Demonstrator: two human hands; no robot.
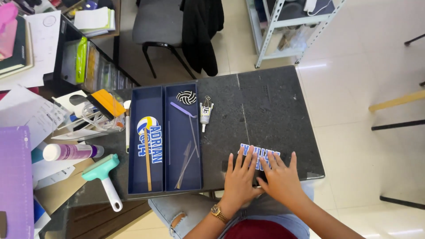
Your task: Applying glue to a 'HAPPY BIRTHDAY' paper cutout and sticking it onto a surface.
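Both hands, left hand (pixel 239 179) and right hand (pixel 280 177), lie flat with fingers (pixel 248 156) spread, pressing the blue letter cutout (pixel 259 155) under the fingertips onto the dark surface (pixel 265 106).

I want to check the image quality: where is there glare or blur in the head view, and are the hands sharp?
Head view: bright glare streaks on the tiled floor at upper right and lower right; the dark stone tabletop is evenly lit; left hand and right hand are fairly sharp, pressed on the blue lettering; straight edges bow slightly near the frame borders.
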